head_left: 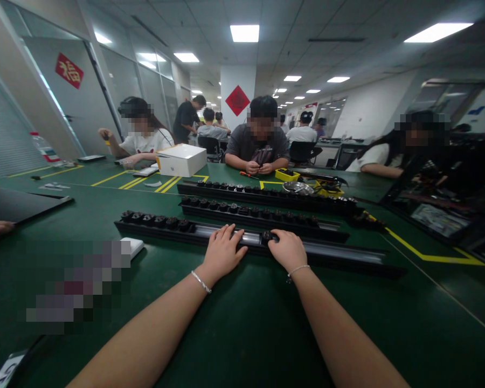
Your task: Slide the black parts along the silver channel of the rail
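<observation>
Hands work at the nearest rail [339, 252]: left hand [222, 253] spread flat on it, right hand [288, 250] curled over a black plug [267, 236], which I think next needs pressing along the slot.

Three long black rails lie across the green counter [267, 323], stacked toward 12 o'clock: the nearest rail [339, 253], the middle rail [262, 215] and the far rail [267, 194]. Two hands rest on the nearest one, the left hand [222, 253] and the right hand [288, 250], each wrist wearing one bracelet. One white box [181, 159] sits at 11 o'clock, one yellow tray [286, 174] at 1 o'clock. Three people sit across the counter.
</observation>
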Available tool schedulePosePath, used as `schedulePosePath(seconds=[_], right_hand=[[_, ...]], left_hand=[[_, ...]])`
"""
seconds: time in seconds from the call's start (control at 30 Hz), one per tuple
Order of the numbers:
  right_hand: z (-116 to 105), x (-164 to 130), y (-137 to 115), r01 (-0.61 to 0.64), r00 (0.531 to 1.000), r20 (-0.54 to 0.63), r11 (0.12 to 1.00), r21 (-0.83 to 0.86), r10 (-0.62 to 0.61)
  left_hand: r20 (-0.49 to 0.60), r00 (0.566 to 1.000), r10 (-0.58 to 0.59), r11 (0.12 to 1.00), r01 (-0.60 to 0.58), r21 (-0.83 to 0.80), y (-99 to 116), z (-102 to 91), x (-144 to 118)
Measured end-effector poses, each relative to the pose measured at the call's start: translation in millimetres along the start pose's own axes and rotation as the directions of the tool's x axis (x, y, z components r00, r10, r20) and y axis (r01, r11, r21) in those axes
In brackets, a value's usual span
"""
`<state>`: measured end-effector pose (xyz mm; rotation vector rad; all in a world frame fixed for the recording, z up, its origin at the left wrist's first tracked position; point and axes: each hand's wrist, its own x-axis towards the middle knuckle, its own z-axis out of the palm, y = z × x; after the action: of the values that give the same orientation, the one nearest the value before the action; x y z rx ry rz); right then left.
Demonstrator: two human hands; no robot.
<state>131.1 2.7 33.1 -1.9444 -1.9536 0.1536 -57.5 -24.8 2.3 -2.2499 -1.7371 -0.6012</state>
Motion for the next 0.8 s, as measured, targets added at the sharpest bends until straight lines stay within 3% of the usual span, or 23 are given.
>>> schedulePosePath(seconds=[0.8], right_hand=[[-1.3,4.9,7.0,0.028,0.998,0.057,1.000,0.000,-0.028]], left_hand=[[0.007,1.000,-0.001,1.000,0.002,-0.005,-1.5,0.9,0.5]])
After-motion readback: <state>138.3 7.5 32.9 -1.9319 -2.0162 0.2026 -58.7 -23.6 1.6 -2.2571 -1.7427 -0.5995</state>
